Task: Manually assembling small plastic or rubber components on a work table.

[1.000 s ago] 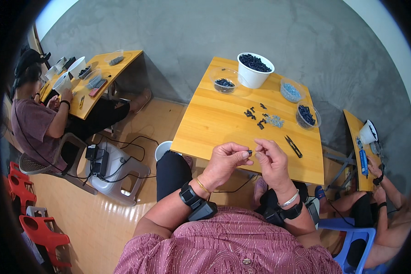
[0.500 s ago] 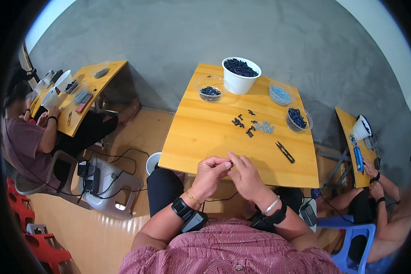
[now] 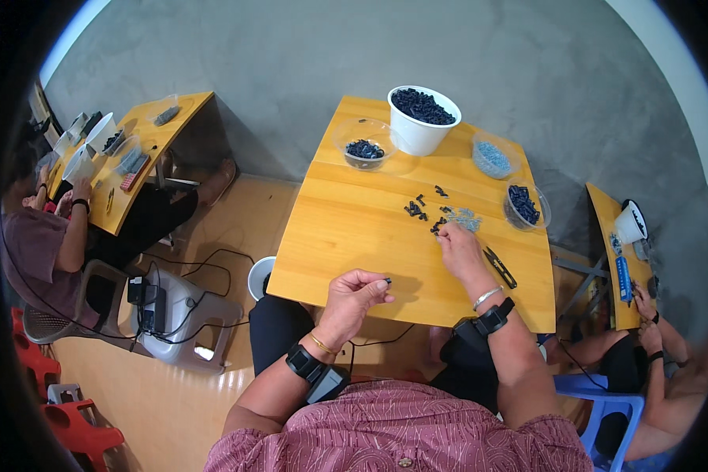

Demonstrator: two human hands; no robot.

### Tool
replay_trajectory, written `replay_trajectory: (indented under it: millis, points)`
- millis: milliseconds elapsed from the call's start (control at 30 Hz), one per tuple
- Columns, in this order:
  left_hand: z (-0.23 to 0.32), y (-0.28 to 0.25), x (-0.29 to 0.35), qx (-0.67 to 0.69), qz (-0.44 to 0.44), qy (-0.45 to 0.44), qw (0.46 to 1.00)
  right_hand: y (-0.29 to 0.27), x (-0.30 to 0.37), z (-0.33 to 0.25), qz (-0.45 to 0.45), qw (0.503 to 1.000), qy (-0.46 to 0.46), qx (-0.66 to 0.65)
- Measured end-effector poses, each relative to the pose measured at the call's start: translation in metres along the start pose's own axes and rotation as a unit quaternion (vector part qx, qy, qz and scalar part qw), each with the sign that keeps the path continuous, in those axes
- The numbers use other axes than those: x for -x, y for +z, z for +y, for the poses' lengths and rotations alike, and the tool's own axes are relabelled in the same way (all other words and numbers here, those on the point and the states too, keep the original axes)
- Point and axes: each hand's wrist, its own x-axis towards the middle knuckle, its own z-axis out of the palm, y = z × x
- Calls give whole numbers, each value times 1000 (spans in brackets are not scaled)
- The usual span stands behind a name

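Near the front edge of the wooden table point(image 3: 330, 259), my left hand point(image 3: 354, 300) pinches a small black plastic part point(image 3: 388, 281) between thumb and fingertips. My right hand point(image 3: 461, 250) is stretched over the table, its fingers drawn together at the loose pieces; what they hold, if anything, is hidden. By those fingertips lie a pile of small silvery-blue pieces point(image 3: 467, 219) and some scattered black parts point(image 3: 414, 208). Black-handled thread snips point(image 3: 500, 268) rest just right of my right hand.
A white bucket point(image 3: 419, 140) full of black parts stands at the back. Clear bowls hold black parts point(image 3: 365, 149), light-blue pieces point(image 3: 492, 156) and more black parts point(image 3: 523, 203). Co-workers sit at a left table point(image 3: 165, 130) and a right table point(image 3: 606, 220). A stool point(image 3: 204, 315) with cables stands left.
My hands have come apart. The right one has moved forward and right to the loose pieces; the left stays near the table's front edge with the small black part.
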Motion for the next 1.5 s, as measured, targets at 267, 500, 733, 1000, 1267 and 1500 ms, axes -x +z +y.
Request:
replay_trajectory:
  millis: [267,500,733,1000,1267,1500]
  points:
    - [3,12,3,-6,3,-11,1000,4,5,6,-3,1000,-20,19]
    - [13,29,15,22,-27,-17,999,-33,41,-47,-31,954,70,-290]
    - [15,43,31,31,-64,-27,997,-60,67,-81,-31,892,48,-449]
    - [24,57,45,51,-142,-8,989,-90,84,-109,-29,901,-1,-433]
    - [25,61,51,43,-146,-5,988,-91,91,-111,-34,862,30,-504]
    - [26,61,51,4,-123,23,992,-87,92,-116,-78,781,51,-617]
